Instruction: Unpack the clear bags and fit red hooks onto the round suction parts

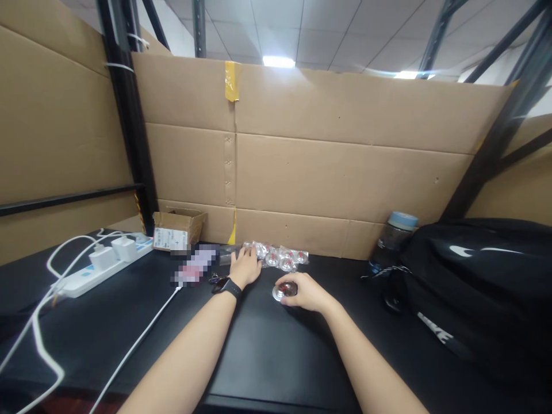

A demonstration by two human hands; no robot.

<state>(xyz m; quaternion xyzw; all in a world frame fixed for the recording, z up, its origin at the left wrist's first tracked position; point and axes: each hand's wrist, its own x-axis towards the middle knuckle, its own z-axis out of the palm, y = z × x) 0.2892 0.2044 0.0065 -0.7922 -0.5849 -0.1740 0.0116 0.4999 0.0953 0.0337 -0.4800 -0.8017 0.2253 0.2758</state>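
While left hand (245, 267), open, touches packets (286, 261), right hand (309, 292) pinches disc (278, 294).

Black backpack (487, 287): white lettering (435, 329), blurred, reading NIKE; white swoosh (460, 251) above, with a second white mark (500, 249) beside it. Small cardboard box (195, 228): white printed label (170, 237), its print too small to read.

A black surface (267, 356), corded white power strip (80, 283) at ten o'clock, open carton (194, 230) and pixelated phone (199, 263) at eleven, plastic-wrapped silvery discs (287, 261) at twelve, blue-lidded bottle (385, 250) at two, black backpack (470, 282) at three.
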